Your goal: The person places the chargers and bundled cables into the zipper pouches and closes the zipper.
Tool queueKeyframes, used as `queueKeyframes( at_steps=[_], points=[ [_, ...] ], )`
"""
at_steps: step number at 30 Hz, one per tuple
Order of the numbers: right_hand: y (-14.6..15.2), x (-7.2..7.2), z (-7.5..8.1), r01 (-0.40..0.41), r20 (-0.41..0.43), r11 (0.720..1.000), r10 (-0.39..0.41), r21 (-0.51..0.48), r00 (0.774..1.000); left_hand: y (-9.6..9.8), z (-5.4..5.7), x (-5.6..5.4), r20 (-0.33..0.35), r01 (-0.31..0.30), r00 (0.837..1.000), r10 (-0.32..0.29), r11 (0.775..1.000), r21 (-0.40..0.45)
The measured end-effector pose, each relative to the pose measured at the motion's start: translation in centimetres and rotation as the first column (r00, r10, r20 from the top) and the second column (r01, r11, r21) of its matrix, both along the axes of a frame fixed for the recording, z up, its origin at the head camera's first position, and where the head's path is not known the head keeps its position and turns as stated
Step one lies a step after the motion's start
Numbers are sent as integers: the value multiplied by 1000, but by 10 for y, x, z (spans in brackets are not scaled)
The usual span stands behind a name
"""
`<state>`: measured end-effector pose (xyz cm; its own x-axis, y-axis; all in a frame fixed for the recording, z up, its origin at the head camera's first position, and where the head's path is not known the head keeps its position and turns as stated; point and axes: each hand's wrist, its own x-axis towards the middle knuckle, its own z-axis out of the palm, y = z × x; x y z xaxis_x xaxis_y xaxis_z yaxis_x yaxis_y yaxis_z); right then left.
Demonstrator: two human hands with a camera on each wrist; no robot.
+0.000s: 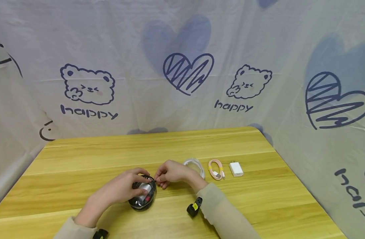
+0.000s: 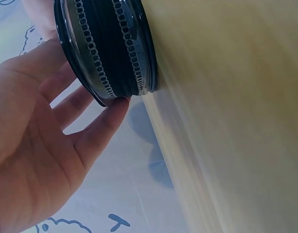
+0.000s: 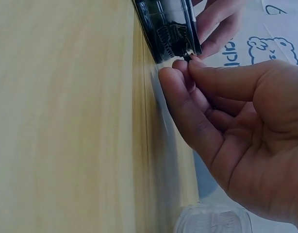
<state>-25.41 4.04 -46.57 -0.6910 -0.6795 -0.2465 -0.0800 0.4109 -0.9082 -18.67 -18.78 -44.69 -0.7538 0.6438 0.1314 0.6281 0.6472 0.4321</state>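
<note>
A round black zippered case (image 1: 139,203) with a clear top stands on the wooden table; something silvery and a bit of red show through it. My left hand (image 1: 122,186) grips the case from the left, thumb and fingers spread over its top and rim. In the left wrist view, fingertips press the zipped side wall of the case (image 2: 107,48). On the far right side of the case, my right hand (image 1: 174,173) pinches the small black zipper pull (image 3: 187,57) between thumb and index finger. The zipper there is partly hidden by the fingers.
Right of the hands lie a pale looped coil (image 1: 201,167), partly behind my right wrist, a pink cable (image 1: 210,168) bundled with yellow ties, and a white charger plug (image 1: 236,169). A printed curtain (image 1: 134,99) hangs behind the table (image 1: 260,199).
</note>
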Motion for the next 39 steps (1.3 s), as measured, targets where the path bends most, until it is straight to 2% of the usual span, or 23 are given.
queueKeyframes(
  at_steps=[8,16,25,34,39],
  points=[
    [-3,-1,-2,47,-19,999,-46,9,999,-3,-2,-2,10,-9,1000,10,1000,-10],
    [-8,0,-6,99,-62,995,-99,-14,993,-6,0,-1,26,-72,997,74,996,-52],
    [-7,0,-6,106,-42,994,-107,-30,993,-7,-1,-1,30,-6,1000,7,1000,-31],
    [-6,0,-4,87,-38,996,-87,-8,995,-7,-3,-2,41,-11,999,13,999,-45],
    [-4,0,-4,53,-34,999,-53,1,998,-6,-2,-1,25,1,1000,0,999,-44]
  ],
)
